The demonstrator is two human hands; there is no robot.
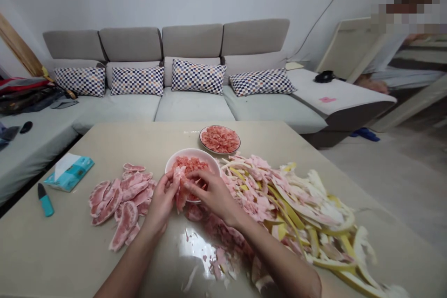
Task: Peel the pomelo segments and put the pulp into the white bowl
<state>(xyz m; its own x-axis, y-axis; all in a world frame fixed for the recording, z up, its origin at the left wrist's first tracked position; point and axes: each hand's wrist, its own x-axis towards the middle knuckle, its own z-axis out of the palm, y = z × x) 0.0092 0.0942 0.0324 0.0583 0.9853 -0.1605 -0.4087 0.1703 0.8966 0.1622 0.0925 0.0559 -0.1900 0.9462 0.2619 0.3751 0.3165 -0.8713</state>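
Note:
My left hand (161,200) and my right hand (213,194) meet over the near rim of a white bowl (172,162) of pink pomelo flesh. Both pinch one pomelo segment (180,186) between them, fingers closed on its pale skin. Several unpeeled pink segments (120,200) lie in a heap on the table to the left of my left hand. A second plate (220,139) of peeled flesh stands just behind the bowl. Scraps of pink membrane (218,242) litter the table under my forearms.
A large pile of yellow and white pomelo peel (307,214) fills the table's right side. A teal-handled knife (45,200) and a tissue pack (69,172) lie at the left. A grey sofa (192,102) with checked cushions runs behind the beige table (139,142).

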